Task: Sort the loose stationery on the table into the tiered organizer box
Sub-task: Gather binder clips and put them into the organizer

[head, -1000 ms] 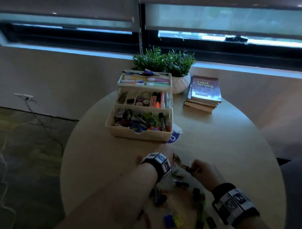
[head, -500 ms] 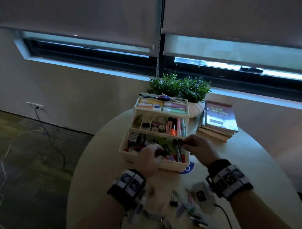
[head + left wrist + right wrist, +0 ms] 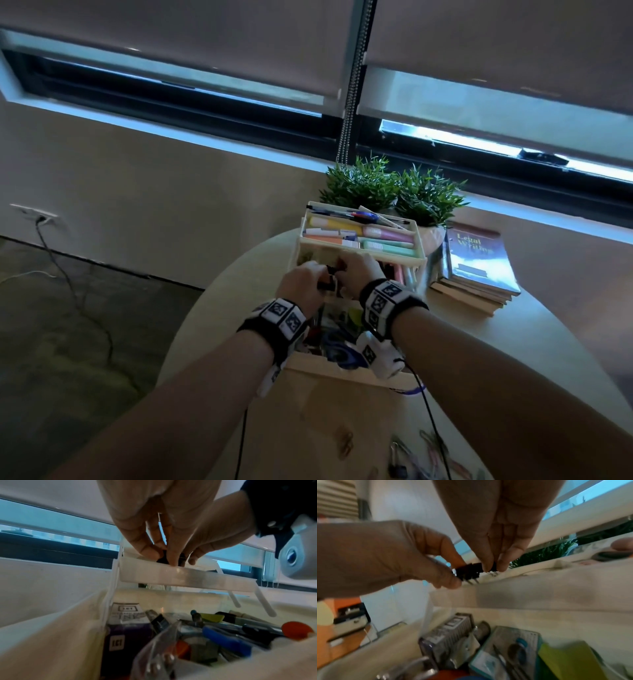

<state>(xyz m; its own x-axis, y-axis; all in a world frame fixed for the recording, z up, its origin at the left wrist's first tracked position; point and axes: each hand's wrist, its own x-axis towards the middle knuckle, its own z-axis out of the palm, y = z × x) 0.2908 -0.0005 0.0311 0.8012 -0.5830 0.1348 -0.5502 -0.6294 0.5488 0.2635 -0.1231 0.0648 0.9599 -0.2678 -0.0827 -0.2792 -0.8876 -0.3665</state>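
Both hands meet over the middle tier of the tiered organizer box (image 3: 359, 251), which stands on the round surface (image 3: 513, 359). The left hand (image 3: 301, 282) pinches a cluster of small black binder clips (image 3: 467, 572) between thumb and fingertips. The right hand (image 3: 359, 270) closes its grip on the same cluster from the other end. The clips sit just above the tier's front rim. More loose clips (image 3: 421, 452) lie on the near surface. The bottom tier holds a stamp ink box (image 3: 126, 616) and blue-handled scissors (image 3: 226, 639).

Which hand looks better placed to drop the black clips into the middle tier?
Probably right: the right hand pinches the black binder clips directly over the middle tier; the left hand holds their outer end.
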